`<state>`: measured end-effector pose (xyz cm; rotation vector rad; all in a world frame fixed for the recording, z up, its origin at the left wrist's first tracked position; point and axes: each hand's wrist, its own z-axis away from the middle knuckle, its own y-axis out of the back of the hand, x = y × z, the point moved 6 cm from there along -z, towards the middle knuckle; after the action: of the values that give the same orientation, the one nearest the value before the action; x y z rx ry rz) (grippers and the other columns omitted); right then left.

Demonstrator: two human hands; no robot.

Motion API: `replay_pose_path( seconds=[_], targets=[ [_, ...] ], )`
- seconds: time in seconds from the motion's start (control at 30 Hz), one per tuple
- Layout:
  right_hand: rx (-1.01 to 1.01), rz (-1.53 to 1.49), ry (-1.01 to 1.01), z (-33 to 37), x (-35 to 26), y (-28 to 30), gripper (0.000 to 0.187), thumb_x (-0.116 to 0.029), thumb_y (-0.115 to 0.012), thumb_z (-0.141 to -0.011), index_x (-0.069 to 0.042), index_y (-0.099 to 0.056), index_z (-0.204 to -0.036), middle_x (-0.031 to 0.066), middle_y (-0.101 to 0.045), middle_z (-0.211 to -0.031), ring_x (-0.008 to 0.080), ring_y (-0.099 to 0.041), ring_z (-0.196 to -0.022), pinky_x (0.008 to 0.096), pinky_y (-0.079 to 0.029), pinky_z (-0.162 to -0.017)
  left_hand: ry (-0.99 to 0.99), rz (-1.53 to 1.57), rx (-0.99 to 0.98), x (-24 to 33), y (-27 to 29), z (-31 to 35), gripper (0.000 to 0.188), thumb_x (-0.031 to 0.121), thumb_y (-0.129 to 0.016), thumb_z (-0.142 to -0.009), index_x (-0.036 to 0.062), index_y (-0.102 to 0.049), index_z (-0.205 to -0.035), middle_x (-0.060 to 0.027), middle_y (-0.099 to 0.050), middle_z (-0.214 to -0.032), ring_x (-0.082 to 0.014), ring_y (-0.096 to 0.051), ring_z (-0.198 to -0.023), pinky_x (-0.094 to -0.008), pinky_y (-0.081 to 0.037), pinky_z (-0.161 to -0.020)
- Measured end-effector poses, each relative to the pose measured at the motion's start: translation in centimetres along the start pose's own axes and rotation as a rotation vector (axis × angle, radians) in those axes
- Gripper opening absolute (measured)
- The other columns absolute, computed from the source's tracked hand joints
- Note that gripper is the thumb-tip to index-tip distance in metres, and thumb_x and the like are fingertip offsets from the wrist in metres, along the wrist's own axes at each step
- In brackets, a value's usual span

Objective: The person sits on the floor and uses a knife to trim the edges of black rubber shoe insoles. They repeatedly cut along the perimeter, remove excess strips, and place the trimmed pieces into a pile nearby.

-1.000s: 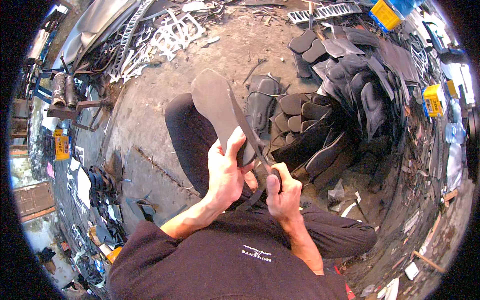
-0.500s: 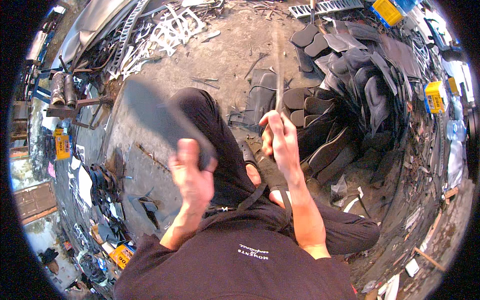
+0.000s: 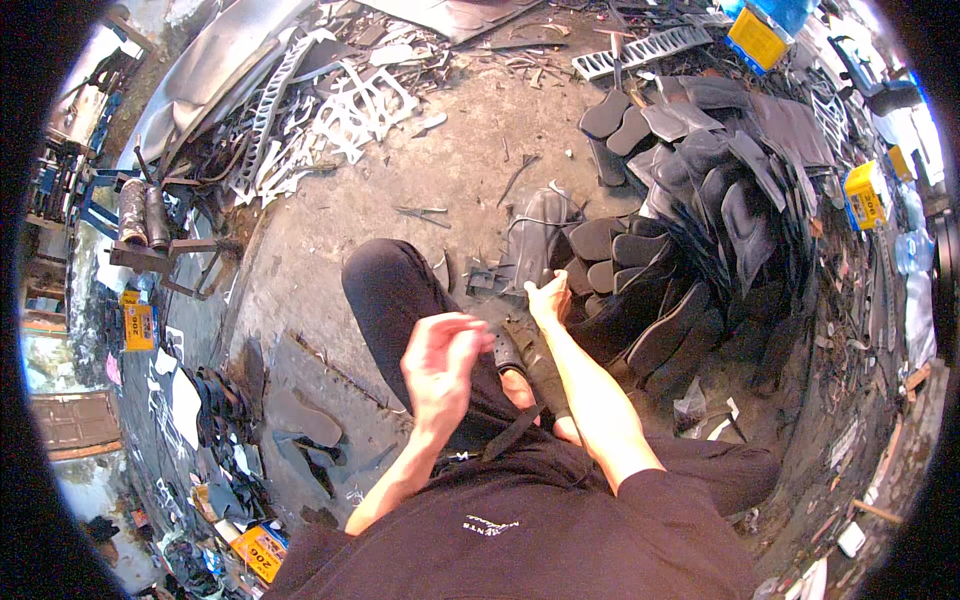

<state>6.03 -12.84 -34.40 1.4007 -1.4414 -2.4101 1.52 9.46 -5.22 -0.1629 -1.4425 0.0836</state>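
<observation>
Over my bent left knee hangs my left hand (image 3: 440, 365), slightly blurred, with fingers loosely curled, the thumb apart and nothing visible in it. My right hand (image 3: 548, 300) reaches forward and down between my legs, its fingers closed; what they hold is mostly hidden, with only a small dark bit showing at the fingertips. Just beyond it on the floor lies a dark grey foam sheet piece (image 3: 540, 230) with a sole-like outline. Several dark shoe soles (image 3: 640, 250) are heaped right of that hand. Another dark sole (image 3: 303, 418) rests on the floor to my left.
A large pile of curved dark foam pieces (image 3: 740, 190) rises at the right. White cut-out scraps (image 3: 365, 110) and a pale slotted strip (image 3: 640, 52) lie at the far side. A metal stand (image 3: 145, 255) is at the left. Yellow boxes (image 3: 757, 40) stand around the edges.
The sole has left my left hand, which has moved right; a sole now lies on the floor at left. My right hand has lowered, and the long thin tool above it no longer shows.
</observation>
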Motion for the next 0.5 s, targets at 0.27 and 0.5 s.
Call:
replay_pose_path(
  seconds=[0.27, 0.5],
  targets=[
    [-0.172, -0.227, 0.193, 7.2, -8.2, 12.8, 0.027, -0.018, -0.083, -0.090, -0.001, -0.074, -0.109, 0.0064, -0.076, -0.085, 0.0169, -0.068, -0.075, 0.0364, -0.056, -0.073, 0.621, -0.097, 0.010, -18.5, -5.7, -7.4, 0.098, 0.050, -0.091, -0.082, -0.0095, -0.048, -0.147, -0.0227, -0.065, -0.131, -0.0326, -0.064, -0.120, -0.0398, -0.053, -0.103],
    [-0.293, -0.531, -0.020, 13.4, -7.1, 23.1, 0.031, -0.034, -0.064, -0.109, -0.005, -0.063, -0.119, 0.0067, -0.066, -0.077, 0.0162, -0.061, -0.067, 0.0356, -0.051, -0.065, 0.505, -0.121, 0.243, -12.2, -5.1, -8.0, 0.110, 0.060, -0.089, -0.082, -0.0227, -0.047, -0.141, -0.0312, -0.062, -0.141, -0.0347, -0.061, -0.130, -0.0432, -0.049, -0.111]
  ],
)
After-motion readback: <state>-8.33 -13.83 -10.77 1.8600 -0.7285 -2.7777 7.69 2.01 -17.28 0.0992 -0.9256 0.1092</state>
